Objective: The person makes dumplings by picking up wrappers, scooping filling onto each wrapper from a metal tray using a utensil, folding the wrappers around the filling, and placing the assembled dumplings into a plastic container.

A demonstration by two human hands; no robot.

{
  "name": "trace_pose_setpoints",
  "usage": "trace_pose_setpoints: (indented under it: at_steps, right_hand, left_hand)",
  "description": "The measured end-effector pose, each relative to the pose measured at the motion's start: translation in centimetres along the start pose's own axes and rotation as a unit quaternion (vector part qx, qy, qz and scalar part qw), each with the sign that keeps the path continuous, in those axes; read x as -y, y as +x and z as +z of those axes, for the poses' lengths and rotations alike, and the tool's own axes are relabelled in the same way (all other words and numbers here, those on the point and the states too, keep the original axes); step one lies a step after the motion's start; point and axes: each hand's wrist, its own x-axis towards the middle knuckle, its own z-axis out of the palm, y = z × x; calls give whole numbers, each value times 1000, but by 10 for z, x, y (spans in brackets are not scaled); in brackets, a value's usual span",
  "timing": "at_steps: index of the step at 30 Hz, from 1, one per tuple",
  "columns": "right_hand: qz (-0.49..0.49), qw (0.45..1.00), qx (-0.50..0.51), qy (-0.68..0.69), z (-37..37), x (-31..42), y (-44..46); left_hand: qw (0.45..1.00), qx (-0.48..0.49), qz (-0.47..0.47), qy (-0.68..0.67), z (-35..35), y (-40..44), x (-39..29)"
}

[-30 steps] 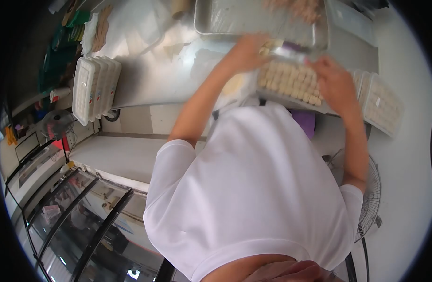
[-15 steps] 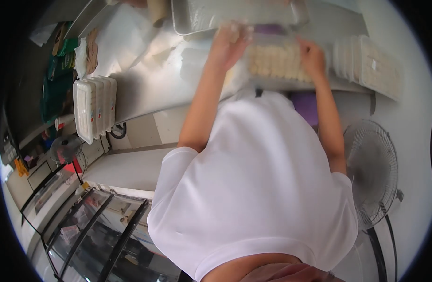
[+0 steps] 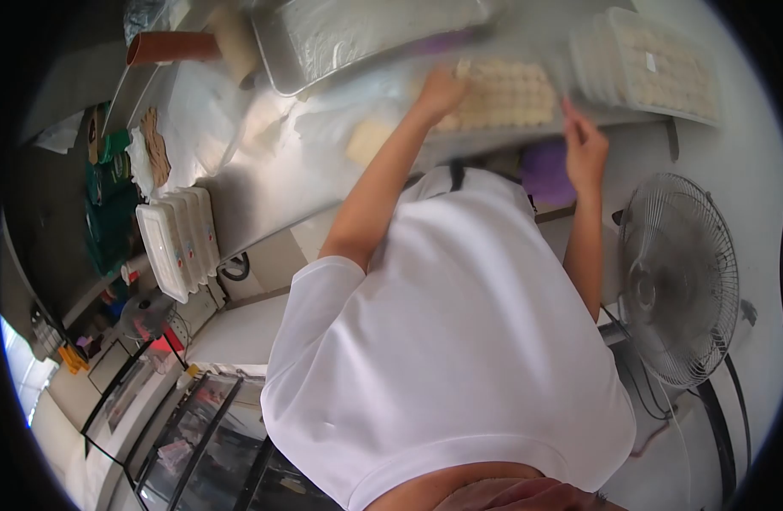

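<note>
A clear container of pale round pieces in rows (image 3: 509, 94) lies on the metal table in front of me. My left hand (image 3: 442, 90) is at its left end, fingers curled in; motion blur hides what they pinch. Just off the container's right end, my right hand (image 3: 585, 149) has its fingers bent together, fingertips towards the corner. Whatever is between them is too small to make out. A pale yellow block (image 3: 368, 141) rests on the table left of my left forearm.
Stacked filled containers (image 3: 672, 72) stand at the right end. A metal tray (image 3: 281, 85) lies at the back. More lidded boxes (image 3: 177, 243) stand at the left edge. A purple item (image 3: 549, 173) is below the table edge; a fan (image 3: 681, 281) stands at right.
The view has shifted. My right hand has moved down, away from the container's side to just beyond its corner. My left hand has come down onto the container's left end, fingers more curled.
</note>
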Motion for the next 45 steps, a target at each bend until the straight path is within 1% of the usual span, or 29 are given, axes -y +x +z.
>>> trace_pose_setpoints:
  at_steps: [2,3,4,5,6,8,9,11,12,14,18,20,21,22,23,24,26,27,29,31,33,34,36,37,39,40,42,43,45]
  right_hand:
    - [56,998,13,-4,-7,-3,-10]
    - [61,998,10,-3,-9,-8,-14]
    - [57,998,6,16,-11,-13,-17]
    - [53,998,3,34,-14,-17,-19]
    - [56,998,2,35,-17,-16,-21]
    - [60,998,9,28,-23,-14,-22]
    - [60,998,9,28,-25,-16,-22]
    - [37,999,6,33,-28,-22,-19]
    - [38,999,7,33,-30,-22,-19]
    - [58,998,21,29,-33,-19,-14]
    - [46,998,38,10,-35,-4,-8]
    - [40,998,32,24,-34,-9,-6]
    - [40,998,45,29,-31,-10,-6]
    - [50,997,31,45,-30,-10,-7]
    - [59,996,15,59,-30,-10,-6]
    - [72,996,32,46,-30,-10,-5]
    - [64,996,40,51,-26,-11,-3]
    - [58,996,45,55,-24,-11,-3]
    - [44,996,65,52,-16,-8,2]
    - [28,995,80,50,-6,1,9]
    - [26,990,134,25,0,13,19]
    - [17,990,139,24,4,15,25]
    - [-37,985,164,43,14,21,30]
    - [-43,984,168,44,19,25,33]
    - [-70,980,174,67,29,34,34]
    - [-70,980,176,65,33,36,32]
    - [-66,978,190,49,42,39,31]
    - [-68,978,190,48,46,41,30]
    - [-43,974,221,8,52,44,27]
  left_hand:
    - [999,-9,-27,27,2,-2,-13]
    - [999,-5,-28,30,7,1,-5]
    - [968,-105,140,179,12,6,6]
    - [878,-199,301,315,17,11,17]
    - [878,-197,301,316,18,9,12]
    - [943,-142,142,266,19,5,1]
    - [943,-141,142,266,20,6,0]
    - [917,-123,189,328,20,9,-1]
    - [918,-123,187,328,23,11,1]
    - [905,-106,167,377,28,16,3]
    - [901,-120,150,388,24,3,-5]
    - [876,-208,248,359,5,-22,-11]
    - [877,-225,250,343,-10,-38,-6]
    - [878,-242,254,326,-27,-56,-1]
    - [882,-255,220,330,-45,-79,3]
    - [885,-267,187,332,-60,-103,7]
    - [901,-260,58,342,-80,-140,18]
    - [901,-264,51,340,-80,-146,37]
    - [897,-214,3,386,-81,-153,75]
    - [896,-212,-3,391,-74,-148,76]
    - [887,-251,7,388,-70,-141,78]
    - [886,-260,7,384,-71,-139,76]
    - [900,-246,-7,359,-74,-143,73]
    - [899,-253,-8,357,-78,-142,80]
    - [919,-240,19,313,-86,-141,97]
    - [919,-241,17,311,-88,-142,102]
    - [936,-249,39,246,-96,-143,105]
    - [936,-250,40,245,-100,-143,103]
    - [925,-335,87,157,-109,-143,98]
